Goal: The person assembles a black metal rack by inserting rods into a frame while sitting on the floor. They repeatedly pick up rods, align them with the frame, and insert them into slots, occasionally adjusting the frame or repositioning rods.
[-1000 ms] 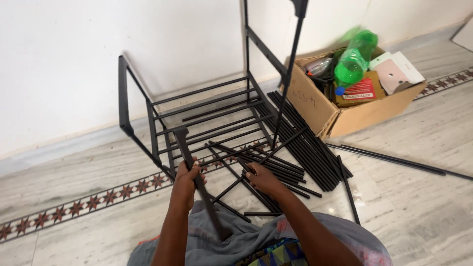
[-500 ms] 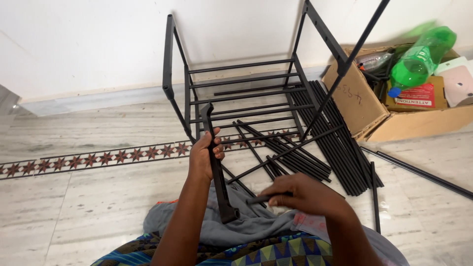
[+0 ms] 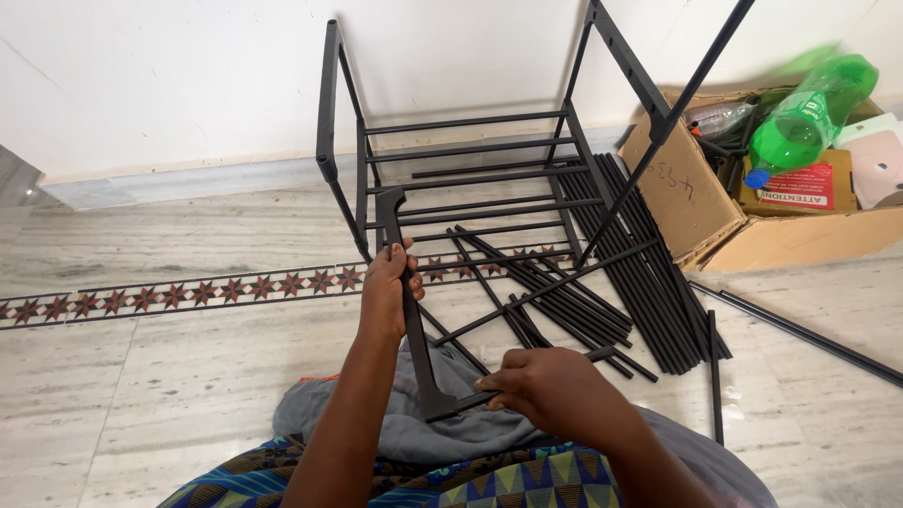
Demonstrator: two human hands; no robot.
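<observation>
Left-hand grip [image 3: 388, 287] is wrapped around the upper part of a black side bracket [image 3: 414, 320], fingers closed on its shaft; right-hand grip [image 3: 550, 388] is pinched narrow on a thin black rod [image 3: 546, 376] whose near end meets the bracket's lower foot. Both parts are held above the person's lap, over grey cloth [image 3: 442, 428] and a patterned garment [image 3: 489, 475]. The surface is a pale marble floor [image 3: 141, 376] crossed by a dark border strip of star motifs [image 3: 179, 296], ending at a white wall [image 3: 169, 85] with a low skirting. The bracket's long axis runs nearly straight away from the person, its flared top end pointing toward the wall and its foot toward the lap. The rod lies crosswise, rising slightly to the right. Beyond the hands stands a partly built black rack frame [image 3: 461, 160], with a pile of loose black rods [image 3: 640, 273] on the floor beside it. An open cardboard box [image 3: 687, 202] holding a green bottle [image 3: 809, 118] sits at right.
</observation>
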